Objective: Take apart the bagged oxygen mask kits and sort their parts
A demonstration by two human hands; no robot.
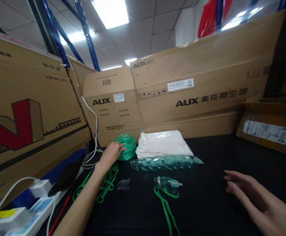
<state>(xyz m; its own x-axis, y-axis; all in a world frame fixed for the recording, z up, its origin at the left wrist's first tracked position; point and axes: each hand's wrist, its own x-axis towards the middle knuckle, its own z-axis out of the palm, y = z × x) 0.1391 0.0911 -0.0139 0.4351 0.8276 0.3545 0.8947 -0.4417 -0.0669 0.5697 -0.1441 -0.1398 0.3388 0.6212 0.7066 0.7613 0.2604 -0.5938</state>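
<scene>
My left hand point(113, 151) reaches over the near left of a coil of clear green tubing point(130, 151), its fingers bent against the loops. My right hand point(258, 200) is raised at the lower right, fingers curved with a gap from the thumb and nothing between them. A green oxygen mask point(167, 185) with a green elastic strap point(167, 209) lies at the middle of the black table. Behind it is a row of nested clear green masks point(166, 163). Loose green straps point(106, 186) lie beneath my left forearm, beside small clear or metallic strips point(123, 184).
A stack of white plastic bags point(162, 144) lies behind the masks. Cardboard panels point(194, 82) wall the back and left. At far left are a power strip point(38, 213) and white cables point(96, 127). A cardboard box point(271, 127) stands at right.
</scene>
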